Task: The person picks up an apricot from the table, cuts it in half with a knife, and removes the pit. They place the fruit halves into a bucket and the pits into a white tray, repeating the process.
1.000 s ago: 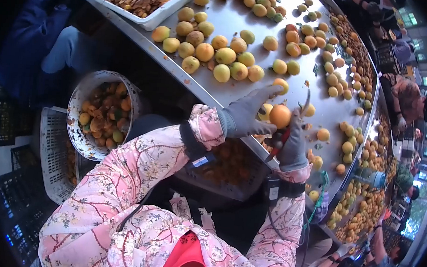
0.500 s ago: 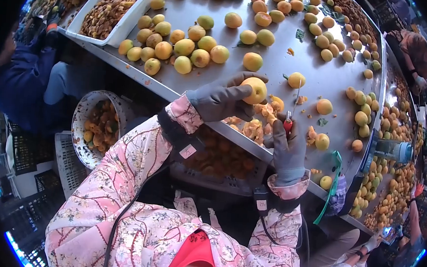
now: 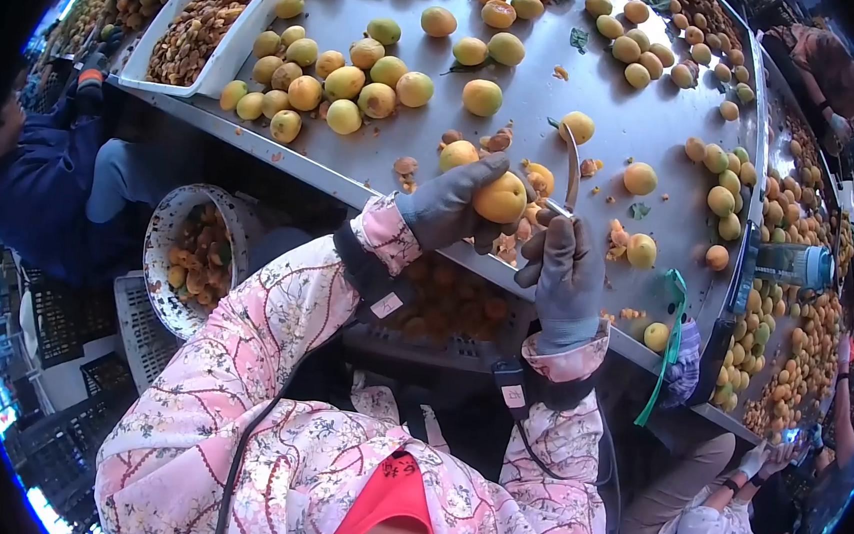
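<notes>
My left hand (image 3: 444,203), in a grey glove, is closed around a yellow-orange apricot (image 3: 500,198) above the near edge of the metal table (image 3: 516,154). Just to its right, my gloved right hand (image 3: 564,283) grips a small knife (image 3: 572,166), its curved blade pointing up and away from me. A gap separates the blade from the held apricot. Cut apricot pieces (image 3: 617,239) and pits lie on the metal around both hands, partly covered by them. Beyond the knife tip sits a whole apricot (image 3: 577,127).
A white tray (image 3: 254,48) of pits stands at the far left, beside a group of apricots (image 3: 345,84). Below it are a white bucket (image 3: 158,246) with fruit pieces and a crate (image 3: 421,342). A green strap (image 3: 675,337) hangs over the edge. Co-workers sit on both sides.
Both hands have come closer together, the left moving right and slightly down. The knife has turned so its curved blade now shows broadside. The view has shifted slightly.
</notes>
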A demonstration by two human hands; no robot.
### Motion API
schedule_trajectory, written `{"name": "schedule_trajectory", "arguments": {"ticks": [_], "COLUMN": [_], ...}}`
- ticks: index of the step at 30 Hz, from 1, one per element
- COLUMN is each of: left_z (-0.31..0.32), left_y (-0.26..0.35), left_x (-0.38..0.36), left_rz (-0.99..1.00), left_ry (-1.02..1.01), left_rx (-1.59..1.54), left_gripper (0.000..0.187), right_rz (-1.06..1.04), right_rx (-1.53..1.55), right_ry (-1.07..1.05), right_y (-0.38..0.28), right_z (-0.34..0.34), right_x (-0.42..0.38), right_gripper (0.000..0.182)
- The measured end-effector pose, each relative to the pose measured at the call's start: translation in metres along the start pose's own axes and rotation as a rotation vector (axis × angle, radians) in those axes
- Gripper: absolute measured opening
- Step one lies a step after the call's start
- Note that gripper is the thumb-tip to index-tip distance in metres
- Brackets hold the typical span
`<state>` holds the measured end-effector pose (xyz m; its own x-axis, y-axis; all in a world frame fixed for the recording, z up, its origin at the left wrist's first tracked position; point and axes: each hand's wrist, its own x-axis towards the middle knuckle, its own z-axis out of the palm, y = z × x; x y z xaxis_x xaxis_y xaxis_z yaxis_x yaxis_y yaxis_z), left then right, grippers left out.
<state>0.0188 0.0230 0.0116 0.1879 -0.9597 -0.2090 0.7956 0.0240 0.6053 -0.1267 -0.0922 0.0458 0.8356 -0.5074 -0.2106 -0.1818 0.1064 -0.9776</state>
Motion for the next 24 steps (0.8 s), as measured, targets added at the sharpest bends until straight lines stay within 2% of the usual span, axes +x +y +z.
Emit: {"name": "schedule_trajectory", "arguments": {"ticks": [2,4,6,7,9,10,11,12,13,15,19,22,24], "left_z": [0.000,-0.002,-0.007,-0.012,-0.021,-0.018,-0.013,-0.006,-0.002,0.004,0.002,-0.008,-0.022], "left_y": [0.003,-0.001,-0.011,-0.008,0.003,0.004,0.002,0.003,0.006,0.011,0.014,0.009,0.003], "left_x": [-0.002,-0.003,0.000,-0.002,-0.009,-0.012,-0.015,-0.018,-0.019,-0.022,-0.020,-0.018,-0.013], "left_rz": [-0.012,-0.031,0.065,0.066,-0.124,-0.120,-0.072,-0.022,-0.020,-0.023,-0.107,-0.107,0.739], "left_ry": [0.030,0.065,0.288,0.289,0.047,0.050,0.177,0.304,0.304,0.341,0.363,0.371,0.120], "left_rx": [0.057,0.113,0.232,0.231,0.070,0.067,0.348,0.629,0.628,0.825,0.579,0.464,1.333], "left_gripper": [0.045,0.045,0.047,0.047,0.034,0.034,0.035,0.046,0.046,0.071,0.073,0.075,0.078], "right_rz": [-0.040,-0.127,-0.105,-0.087,-0.169,-0.250,-0.250,-0.227,-0.205,-0.173,-0.085,-0.130,-0.079], "right_rx": [-0.027,-0.225,-0.229,-0.234,-0.316,-0.397,-0.399,-0.378,-0.357,-0.352,-0.307,-0.311,-0.288], "right_ry": [-0.007,-0.009,-0.005,-0.002,-0.015,-0.025,-0.029,-0.035,-0.040,-0.050,-0.058,-0.064,-0.069], "right_y": [0.000,-0.002,-0.003,-0.004,-0.003,-0.003,-0.002,-0.002,-0.002,-0.006,-0.003,0.005,0.006], "right_z": [0.003,0.009,0.016,0.019,0.020,0.020,0.021,0.022,0.024,0.026,0.029,0.029,0.033], "right_x": [0.002,0.002,0.002,0.002,0.005,0.006,0.006,0.006,0.006,0.005,0.007,0.010,0.009], "right_gripper": [0.038,0.036,0.037,0.039,0.040,0.040,0.040,0.041,0.041,0.040,0.038,0.036,0.035]}}
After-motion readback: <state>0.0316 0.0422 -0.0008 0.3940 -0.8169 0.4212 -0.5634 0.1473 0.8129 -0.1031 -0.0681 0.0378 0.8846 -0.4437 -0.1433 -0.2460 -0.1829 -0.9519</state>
